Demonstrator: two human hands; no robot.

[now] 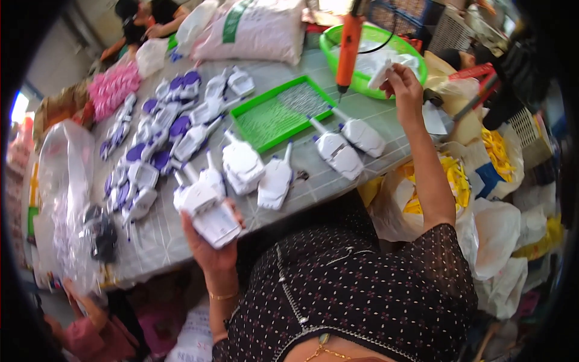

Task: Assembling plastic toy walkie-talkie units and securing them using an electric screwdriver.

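Shell [218, 229] of smooth white plastic, boxy with a shallow recess, sits toward half past seven in the left hand [215, 258], whose fingers are wrapped closed around its sides. Toward two o'clock the right hand [407, 87] pinches a small, pale piece [380, 76] between thumb and fingertips, held up beside a round green basin [330, 54] of thin, whitish, film-like stuff. White paddle-shaped units [274, 184] with narrow necks lie around the centre; toward ten o'clock more heap up with flat purple discs [180, 125]. At twelve, a shallow green tray [258, 145] bears a grainy spread of tiny silvery parts. The left palm is mostly hidden behind its shell, the small piece's exact form is too blurred to tell, and the orange tool [348, 51] near one o'clock is cut off above its dark tip. Beneath runs a grey table [232, 256], its sheen crossed by pale lines, with a plump sack [259, 36] at half past eleven, clear crinkled film [65, 157] at nine, bagged yellow pieces [455, 175] at three, and other people partly visible toward eleven and eight.
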